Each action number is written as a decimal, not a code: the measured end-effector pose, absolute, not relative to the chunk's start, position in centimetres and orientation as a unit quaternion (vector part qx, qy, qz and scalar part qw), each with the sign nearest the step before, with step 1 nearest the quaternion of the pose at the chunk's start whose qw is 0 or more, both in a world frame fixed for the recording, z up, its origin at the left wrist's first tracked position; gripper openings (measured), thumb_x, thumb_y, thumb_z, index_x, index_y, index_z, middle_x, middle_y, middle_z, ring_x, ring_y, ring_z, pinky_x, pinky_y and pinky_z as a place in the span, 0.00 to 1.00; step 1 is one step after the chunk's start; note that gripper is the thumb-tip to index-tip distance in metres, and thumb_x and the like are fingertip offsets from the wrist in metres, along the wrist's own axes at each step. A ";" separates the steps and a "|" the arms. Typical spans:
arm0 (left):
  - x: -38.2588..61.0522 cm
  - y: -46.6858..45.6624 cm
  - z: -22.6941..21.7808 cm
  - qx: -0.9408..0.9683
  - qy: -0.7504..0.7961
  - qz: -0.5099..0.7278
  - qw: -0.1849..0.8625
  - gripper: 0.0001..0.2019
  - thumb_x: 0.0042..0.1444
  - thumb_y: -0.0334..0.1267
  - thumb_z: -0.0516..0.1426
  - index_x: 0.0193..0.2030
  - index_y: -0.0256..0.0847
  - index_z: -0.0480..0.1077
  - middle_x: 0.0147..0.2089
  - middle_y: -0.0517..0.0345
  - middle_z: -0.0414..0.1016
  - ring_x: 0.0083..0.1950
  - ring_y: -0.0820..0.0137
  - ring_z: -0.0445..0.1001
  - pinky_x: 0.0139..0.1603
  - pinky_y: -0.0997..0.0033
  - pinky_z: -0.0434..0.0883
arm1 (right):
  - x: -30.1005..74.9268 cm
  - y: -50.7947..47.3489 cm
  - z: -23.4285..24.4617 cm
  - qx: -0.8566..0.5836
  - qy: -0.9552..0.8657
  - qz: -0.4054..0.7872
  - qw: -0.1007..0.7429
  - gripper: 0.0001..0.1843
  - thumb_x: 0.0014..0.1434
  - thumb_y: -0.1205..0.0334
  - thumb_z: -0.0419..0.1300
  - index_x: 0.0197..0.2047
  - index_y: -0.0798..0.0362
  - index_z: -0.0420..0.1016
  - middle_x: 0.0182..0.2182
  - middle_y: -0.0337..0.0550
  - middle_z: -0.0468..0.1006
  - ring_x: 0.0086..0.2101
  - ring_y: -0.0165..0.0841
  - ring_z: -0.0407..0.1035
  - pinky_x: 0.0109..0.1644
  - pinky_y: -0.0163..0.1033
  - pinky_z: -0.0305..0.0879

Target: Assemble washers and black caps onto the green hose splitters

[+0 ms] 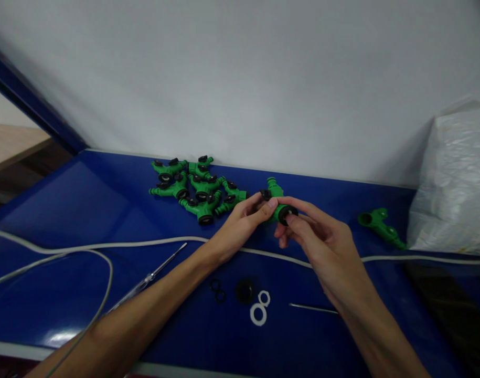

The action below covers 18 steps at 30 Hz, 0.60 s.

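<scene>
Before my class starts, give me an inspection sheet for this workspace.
Surface: blue table, glossy.
Job's things: green fitting, held; six fittings grouped at left; lone fitting at right; black rings and white rings in front.
Clutter: screwdriver at left; metal rod, partly hidden.
Hands: left hand holds the green fitting; right hand grips its black collar.
Cables: pale cable crosses the table; further strands at left.
Surroundings: pale wall behind; wrapped bundle at right.

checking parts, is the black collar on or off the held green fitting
On: the black collar sits at one end of the green fitting; how tight, cannot tell.
</scene>
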<state>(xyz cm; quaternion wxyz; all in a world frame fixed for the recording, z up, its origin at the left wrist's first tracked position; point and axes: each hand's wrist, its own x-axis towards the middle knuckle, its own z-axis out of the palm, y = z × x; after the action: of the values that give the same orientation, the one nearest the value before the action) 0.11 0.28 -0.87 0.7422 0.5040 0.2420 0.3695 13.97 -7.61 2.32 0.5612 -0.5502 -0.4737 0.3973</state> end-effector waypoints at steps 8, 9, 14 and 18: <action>0.1 0.2 -1.1 0.520 0.261 0.368 0.726 0.24 0.55 0.59 0.66 0.37 0.38 0.68 0.37 0.57 0.67 0.43 0.67 0.67 0.52 0.65 0.64 | 14.0 -7.7 2.5 -0.589 -0.522 0.314 0.531 0.16 0.64 0.64 0.59 0.51 0.54 0.83 0.23 0.36 0.79 0.22 0.29 0.71 0.27 0.35 0.69; 0.1 0.2 -1.1 0.526 0.264 0.366 0.721 0.24 0.55 0.59 0.66 0.37 0.38 0.68 0.36 0.57 0.67 0.43 0.67 0.67 0.53 0.65 0.64 | 14.0 -7.7 2.5 -0.590 -0.521 0.313 0.531 0.16 0.63 0.64 0.59 0.51 0.54 0.83 0.23 0.35 0.78 0.21 0.29 0.71 0.27 0.35 0.69; 0.1 0.2 -0.9 0.533 0.262 0.361 0.719 0.27 0.54 0.61 0.66 0.43 0.37 0.71 0.39 0.55 0.70 0.46 0.66 0.69 0.54 0.66 0.65 | 14.1 -7.6 2.1 -0.594 -0.512 0.312 0.536 0.15 0.63 0.65 0.58 0.49 0.52 0.84 0.22 0.34 0.78 0.21 0.28 0.69 0.26 0.34 0.67; 0.0 0.3 -0.7 0.548 0.266 0.355 0.709 0.30 0.53 0.63 0.66 0.45 0.35 0.73 0.42 0.53 0.74 0.49 0.63 0.71 0.56 0.64 0.66 | 14.1 -7.6 2.1 -0.598 -0.502 0.316 0.539 0.16 0.61 0.67 0.59 0.49 0.52 0.85 0.22 0.34 0.77 0.21 0.27 0.68 0.25 0.34 0.65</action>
<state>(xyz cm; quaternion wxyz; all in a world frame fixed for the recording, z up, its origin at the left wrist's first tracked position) -0.04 0.29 -0.68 0.7088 0.5483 0.2664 0.3549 14.10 -7.60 2.09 0.5387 -0.5981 -0.5021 0.3161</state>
